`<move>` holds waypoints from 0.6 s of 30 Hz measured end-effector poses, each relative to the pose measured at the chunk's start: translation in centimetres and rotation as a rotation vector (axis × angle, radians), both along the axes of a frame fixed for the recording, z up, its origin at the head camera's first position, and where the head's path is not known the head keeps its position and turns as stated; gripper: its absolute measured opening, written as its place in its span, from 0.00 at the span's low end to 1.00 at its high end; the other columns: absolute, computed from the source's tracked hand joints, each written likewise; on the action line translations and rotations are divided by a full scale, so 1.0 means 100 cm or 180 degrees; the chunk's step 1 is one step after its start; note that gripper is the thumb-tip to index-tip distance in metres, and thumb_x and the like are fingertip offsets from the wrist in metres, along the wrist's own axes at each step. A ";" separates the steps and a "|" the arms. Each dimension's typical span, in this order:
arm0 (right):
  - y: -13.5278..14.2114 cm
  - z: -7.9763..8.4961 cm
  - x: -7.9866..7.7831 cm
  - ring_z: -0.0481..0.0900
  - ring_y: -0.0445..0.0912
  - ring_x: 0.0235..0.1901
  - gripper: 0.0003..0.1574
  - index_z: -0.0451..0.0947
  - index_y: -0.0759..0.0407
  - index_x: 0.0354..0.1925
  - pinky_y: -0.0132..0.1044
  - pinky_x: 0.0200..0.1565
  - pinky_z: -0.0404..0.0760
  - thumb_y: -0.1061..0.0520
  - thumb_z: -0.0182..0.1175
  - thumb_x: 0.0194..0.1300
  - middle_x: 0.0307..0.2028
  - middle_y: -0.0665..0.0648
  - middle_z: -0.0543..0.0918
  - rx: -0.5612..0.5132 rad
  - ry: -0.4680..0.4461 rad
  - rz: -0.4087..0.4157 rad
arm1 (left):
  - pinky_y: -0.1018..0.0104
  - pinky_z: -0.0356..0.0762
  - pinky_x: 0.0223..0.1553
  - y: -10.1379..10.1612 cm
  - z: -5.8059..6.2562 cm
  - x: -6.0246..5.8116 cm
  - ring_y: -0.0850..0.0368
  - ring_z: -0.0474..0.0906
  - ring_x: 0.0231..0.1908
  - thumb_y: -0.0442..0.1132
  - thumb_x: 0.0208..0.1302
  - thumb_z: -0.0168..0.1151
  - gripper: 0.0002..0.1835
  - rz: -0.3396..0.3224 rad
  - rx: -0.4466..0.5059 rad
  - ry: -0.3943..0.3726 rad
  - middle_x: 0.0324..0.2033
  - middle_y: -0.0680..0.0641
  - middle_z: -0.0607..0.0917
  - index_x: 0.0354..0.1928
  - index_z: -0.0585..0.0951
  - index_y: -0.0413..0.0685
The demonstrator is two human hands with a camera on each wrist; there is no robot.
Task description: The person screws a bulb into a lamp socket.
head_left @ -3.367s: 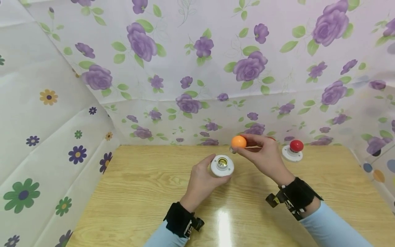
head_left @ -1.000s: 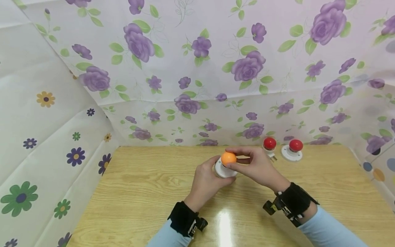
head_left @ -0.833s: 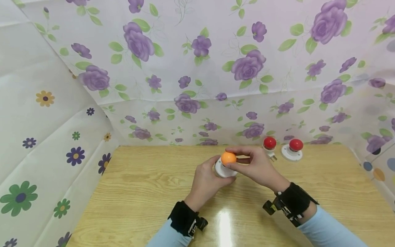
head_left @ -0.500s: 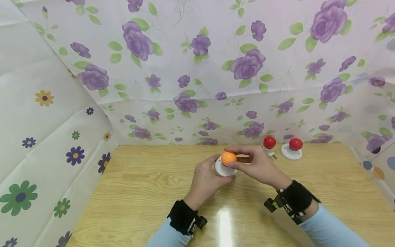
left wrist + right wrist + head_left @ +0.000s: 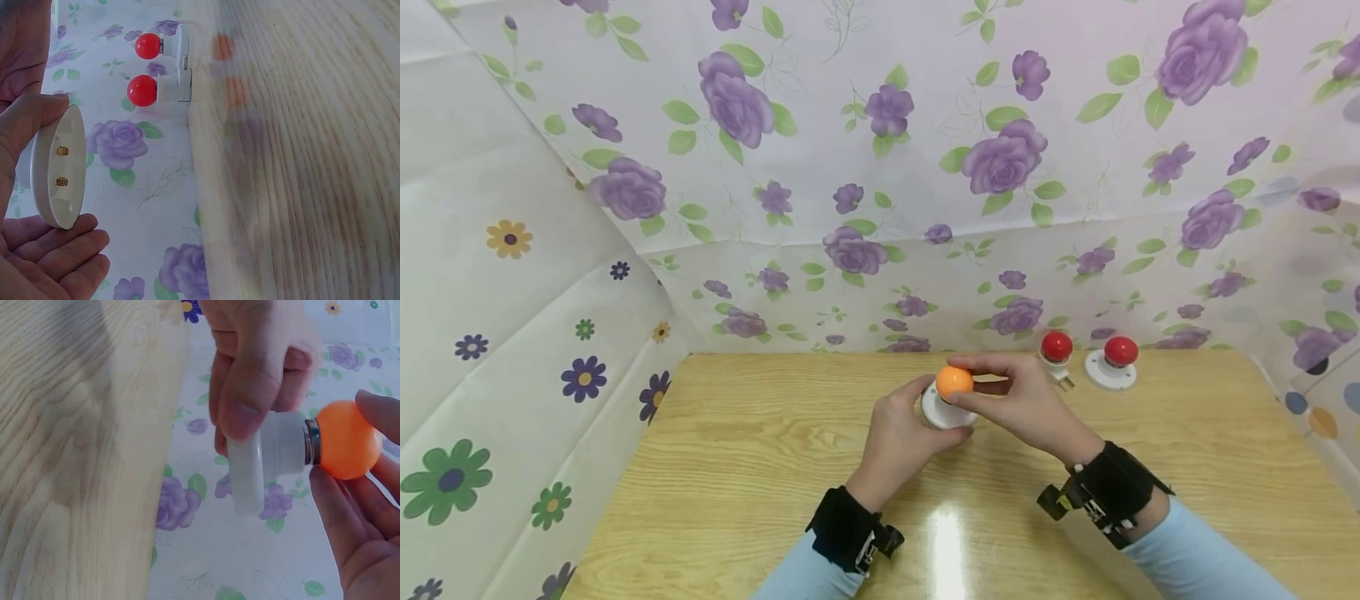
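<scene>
My left hand (image 5: 904, 437) grips the rim of a round white lamp socket (image 5: 943, 412), holding it above the table. In the left wrist view the hollow underside of the socket (image 5: 69, 165) shows two brass-coloured contacts. Thumb and fingers of my right hand (image 5: 1026, 406) pinch an orange light bulb (image 5: 954, 382) over the socket. The right wrist view has the orange bulb (image 5: 350, 440) at the socket's mouth, a ring of its metal screw base still visible outside the white collar.
At the back right of the wooden table (image 5: 737, 467) stand two red bulbs in white holders: one red bulb (image 5: 1057, 347) has a plug with prongs, the other red bulb (image 5: 1121, 352) a round base. A flower-printed sheet (image 5: 820, 167) rises behind the table.
Over three seconds ago the orange bulb was apart from the socket, up and to the right; my right hand has brought it onto the socket's mouth. In the last second the hands have hardly moved.
</scene>
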State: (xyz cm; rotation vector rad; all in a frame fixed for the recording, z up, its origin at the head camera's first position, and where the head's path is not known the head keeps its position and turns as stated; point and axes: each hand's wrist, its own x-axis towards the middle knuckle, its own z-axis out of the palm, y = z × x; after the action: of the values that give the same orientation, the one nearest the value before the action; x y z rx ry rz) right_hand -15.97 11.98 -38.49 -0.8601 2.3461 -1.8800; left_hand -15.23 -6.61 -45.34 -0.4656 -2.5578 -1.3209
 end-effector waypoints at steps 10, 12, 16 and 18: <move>-0.009 0.000 0.006 0.77 0.48 0.47 0.25 0.78 0.57 0.49 0.47 0.46 0.75 0.59 0.70 0.51 0.47 0.55 0.80 -0.0042 0.0416 -0.0385 | 0.70 0.74 0.38 0.002 -0.001 0.001 0.67 0.75 0.41 0.61 0.41 0.72 0.35 0.0058 0.0011 -0.0026 0.42 0.62 0.79 0.55 0.75 0.61; -0.009 0.000 0.007 0.75 0.48 0.50 0.27 0.77 0.57 0.51 0.49 0.49 0.73 0.58 0.70 0.51 0.49 0.53 0.79 0.0014 0.0420 -0.0391 | 0.70 0.74 0.38 0.002 -0.001 0.001 0.67 0.75 0.41 0.61 0.41 0.72 0.35 0.0070 0.0027 -0.0021 0.42 0.63 0.79 0.55 0.76 0.61; -0.004 -0.010 0.001 0.71 0.49 0.55 0.32 0.73 0.53 0.57 0.48 0.53 0.70 0.55 0.68 0.54 0.55 0.50 0.75 0.0054 0.0386 -0.0277 | 0.69 0.73 0.39 0.002 -0.001 0.001 0.67 0.75 0.42 0.60 0.41 0.73 0.35 0.0070 0.0059 -0.0030 0.42 0.63 0.79 0.54 0.76 0.60; 0.000 -0.018 -0.006 0.69 0.49 0.57 0.32 0.71 0.50 0.59 0.46 0.54 0.69 0.54 0.67 0.56 0.57 0.48 0.73 0.0059 0.0386 -0.0195 | 0.69 0.73 0.39 0.001 -0.001 0.001 0.67 0.75 0.43 0.60 0.41 0.72 0.35 0.0070 0.0053 -0.0047 0.42 0.62 0.79 0.54 0.76 0.60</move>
State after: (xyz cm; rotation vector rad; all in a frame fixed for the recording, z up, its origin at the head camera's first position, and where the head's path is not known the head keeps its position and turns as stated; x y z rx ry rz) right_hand -16.52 11.96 -40.30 -0.9367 2.4827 -1.8761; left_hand -15.15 -6.51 -45.43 -0.4250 -2.5543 -1.3418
